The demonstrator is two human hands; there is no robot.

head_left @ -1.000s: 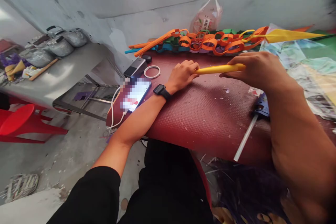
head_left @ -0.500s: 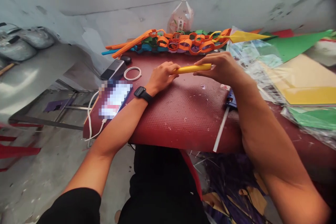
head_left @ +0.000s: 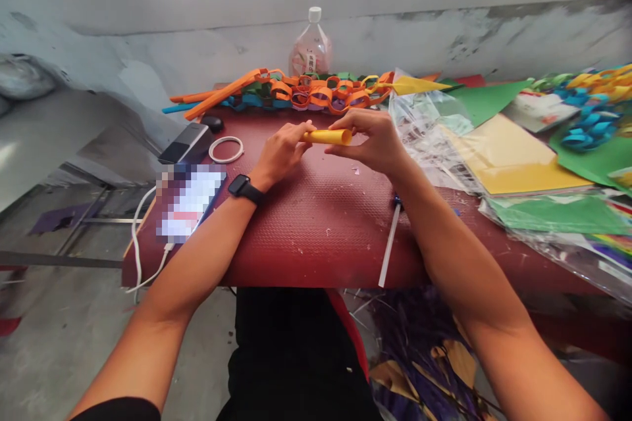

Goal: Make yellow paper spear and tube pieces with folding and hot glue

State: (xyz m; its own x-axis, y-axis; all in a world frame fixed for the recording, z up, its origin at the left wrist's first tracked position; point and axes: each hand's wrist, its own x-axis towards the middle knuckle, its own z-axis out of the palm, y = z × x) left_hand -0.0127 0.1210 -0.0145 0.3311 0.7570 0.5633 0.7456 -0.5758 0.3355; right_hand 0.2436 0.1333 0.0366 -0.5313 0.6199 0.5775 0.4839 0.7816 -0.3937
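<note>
A yellow paper tube (head_left: 323, 137), rolled from a sheet, is held level above the table between both hands. My left hand (head_left: 284, 150), with a black watch on its wrist, is closed round the tube's left end. The fingers and thumb of my right hand (head_left: 368, 138) are about the tube's right part, fingertips above and thumb below; its round open end faces right. Beyond the hands lies a paper chain (head_left: 316, 91) of orange, green, blue and purple loops. A white stick (head_left: 390, 247) juts from a dark tool mostly hidden behind my right forearm.
At left on the red table (head_left: 316, 237) lie a lit phone (head_left: 192, 204) with a white cable, a tape ring (head_left: 226, 150) and a grey-black box (head_left: 185, 143). A bottle (head_left: 311, 49) stands at the back. Coloured paper sheets (head_left: 518, 154) and plastic wrap cover the right side.
The view has swung right, bringing more coloured paper chains into sight. My hands have come closer together on the tube, and its open right end now shows.
</note>
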